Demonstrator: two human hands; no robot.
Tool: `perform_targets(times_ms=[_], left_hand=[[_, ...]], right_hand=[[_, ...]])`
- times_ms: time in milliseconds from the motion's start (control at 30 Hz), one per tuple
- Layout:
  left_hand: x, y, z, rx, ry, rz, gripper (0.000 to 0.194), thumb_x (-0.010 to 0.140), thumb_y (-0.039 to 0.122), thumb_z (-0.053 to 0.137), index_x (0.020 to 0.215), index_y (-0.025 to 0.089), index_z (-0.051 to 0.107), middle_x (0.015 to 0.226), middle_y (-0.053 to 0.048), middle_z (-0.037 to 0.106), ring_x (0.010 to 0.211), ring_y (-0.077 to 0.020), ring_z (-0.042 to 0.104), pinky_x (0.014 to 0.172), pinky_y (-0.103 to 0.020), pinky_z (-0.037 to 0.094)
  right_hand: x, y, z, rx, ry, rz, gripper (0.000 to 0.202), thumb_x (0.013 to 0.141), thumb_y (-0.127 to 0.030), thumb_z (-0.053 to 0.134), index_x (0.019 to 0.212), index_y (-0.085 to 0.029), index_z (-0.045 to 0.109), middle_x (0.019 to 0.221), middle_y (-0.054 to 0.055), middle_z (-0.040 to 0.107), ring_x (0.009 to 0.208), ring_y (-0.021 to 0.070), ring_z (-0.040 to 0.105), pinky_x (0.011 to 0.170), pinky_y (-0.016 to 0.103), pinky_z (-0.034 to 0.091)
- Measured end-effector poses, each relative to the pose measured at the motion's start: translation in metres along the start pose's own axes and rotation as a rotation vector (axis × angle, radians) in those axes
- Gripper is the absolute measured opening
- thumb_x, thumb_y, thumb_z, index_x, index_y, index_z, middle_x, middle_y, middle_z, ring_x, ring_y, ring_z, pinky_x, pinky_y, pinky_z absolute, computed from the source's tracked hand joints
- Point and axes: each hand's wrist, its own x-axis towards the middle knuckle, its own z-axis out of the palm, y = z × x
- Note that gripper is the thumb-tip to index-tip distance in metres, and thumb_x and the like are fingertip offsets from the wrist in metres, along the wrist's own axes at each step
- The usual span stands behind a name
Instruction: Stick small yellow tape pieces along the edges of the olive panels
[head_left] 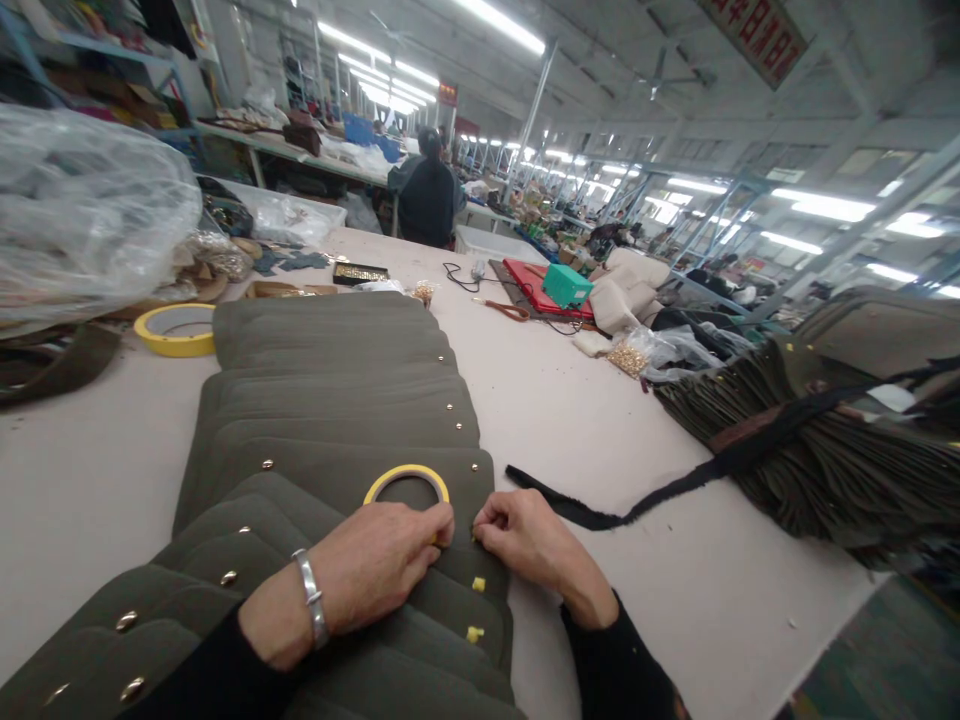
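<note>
Olive-green fabric panels [322, 408] lie overlapped in a long row before me, with gold-coloured studs [268, 464] near their edges. Over the panels, my left hand [382, 560] is closed on a roll of yellow tape [409, 470]. My right hand [525, 535] pinches at the right edge of one panel; what its fingertips hold is too small to make out. Small pieces of yellow tape [478, 584] stick to panels just below that hand, where the studs line the edge.
Another yellow tape roll [176, 330] lies left of the panels. A tied bundle of green pieces [840, 450] with a black strip [675, 487] is at right. Behind are a teal box [566, 286], a bag of gold studs [628, 358] and a seated person [427, 195].
</note>
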Motion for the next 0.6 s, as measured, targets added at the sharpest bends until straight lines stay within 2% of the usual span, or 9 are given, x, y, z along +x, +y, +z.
perform_targets(times_ms=[67,133,200,300,367,467,600], left_hand=[[0.0,0.0,0.001,-0.014,0.008,-0.003,0.014,0.086,0.02,0.046,0.093,0.027,0.055,0.08,0.001,0.067,0.078,-0.0193,0.064,0.066,-0.027,0.04],[-0.001,0.0,0.001,-0.031,0.024,0.007,0.012,0.084,0.019,0.049,0.091,0.026,0.054,0.083,0.001,0.067,0.079,-0.0186,0.063,0.067,-0.027,0.04],[-0.001,0.0,0.0,-0.046,0.043,0.021,0.01,0.082,0.019,0.052,0.089,0.025,0.054,0.085,0.001,0.067,0.081,-0.018,0.063,0.069,-0.026,0.04],[-0.002,-0.001,-0.003,-0.052,0.05,0.012,0.009,0.081,0.021,0.054,0.089,0.026,0.054,0.085,0.002,0.067,0.083,-0.0186,0.062,0.07,-0.027,0.04],[-0.004,-0.001,-0.005,-0.048,0.04,-0.001,0.008,0.081,0.022,0.054,0.088,0.026,0.055,0.083,0.002,0.067,0.081,-0.0189,0.062,0.069,-0.027,0.04],[-0.006,0.002,-0.008,-0.029,0.033,-0.001,0.007,0.081,0.022,0.053,0.086,0.026,0.056,0.08,0.001,0.067,0.079,-0.0191,0.062,0.067,-0.027,0.039],[-0.004,0.002,-0.007,-0.017,0.038,0.03,0.007,0.084,0.022,0.051,0.084,0.025,0.057,0.077,0.001,0.066,0.076,-0.0188,0.062,0.065,-0.027,0.039]], right_hand=[[-0.001,0.0,0.001,-0.013,0.022,-0.009,0.017,0.072,-0.01,0.058,0.078,-0.018,0.071,0.061,-0.001,0.067,0.056,0.013,0.06,0.051,0.021,0.039],[-0.003,0.001,-0.001,-0.02,0.057,-0.006,0.03,0.073,-0.011,0.062,0.101,-0.019,0.068,0.059,-0.004,0.065,0.055,0.0134,0.059,0.054,0.022,0.04],[-0.005,0.002,-0.006,-0.036,0.121,-0.018,0.036,0.075,-0.014,0.064,0.111,-0.018,0.063,0.059,-0.005,0.063,0.055,0.0132,0.058,0.056,0.023,0.042],[-0.01,0.001,-0.013,-0.125,0.173,-0.144,0.013,0.081,-0.013,0.06,0.09,-0.019,0.068,0.07,-0.001,0.066,0.062,0.0129,0.06,0.062,0.023,0.043],[-0.014,0.001,-0.013,-0.216,0.124,-0.242,0.014,0.081,-0.01,0.058,0.081,-0.019,0.069,0.075,0.001,0.068,0.068,0.0136,0.061,0.065,0.023,0.044],[-0.018,0.002,-0.007,-0.332,0.04,-0.294,0.018,0.08,-0.008,0.057,0.084,-0.019,0.07,0.077,0.003,0.068,0.072,0.0152,0.063,0.066,0.023,0.045],[-0.014,-0.001,0.0,-0.419,0.004,-0.253,0.02,0.08,-0.008,0.054,0.084,-0.019,0.071,0.079,0.004,0.069,0.072,0.0155,0.063,0.067,0.023,0.044]])
